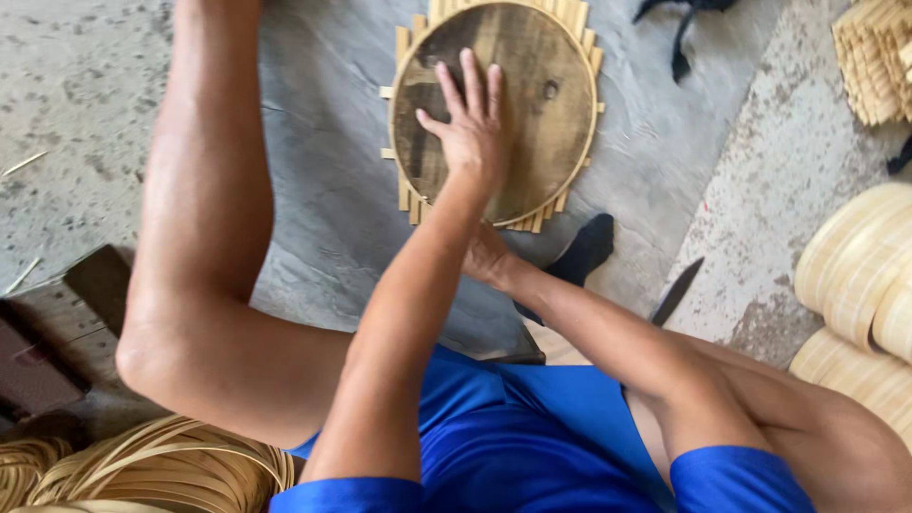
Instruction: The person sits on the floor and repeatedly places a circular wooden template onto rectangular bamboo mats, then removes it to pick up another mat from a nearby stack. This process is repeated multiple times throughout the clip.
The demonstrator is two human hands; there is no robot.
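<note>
A round dark wooden disc (537, 104) lies flat on a woven mat of bamboo slats (404, 195), whose ends stick out around its rim. My left hand (470, 128) rests palm down on the disc with its fingers spread. My right hand (486, 256) is by the mat's near edge, mostly hidden behind my left forearm. Whether it holds anything is not visible.
My bent left leg (204, 237) runs along the left of the mat. A dark blade (676, 290) and a black object (581, 255) lie on the concrete floor at right. Bamboo hoops (860, 271) are stacked at far right, and loose bamboo strips (161, 470) lie at lower left.
</note>
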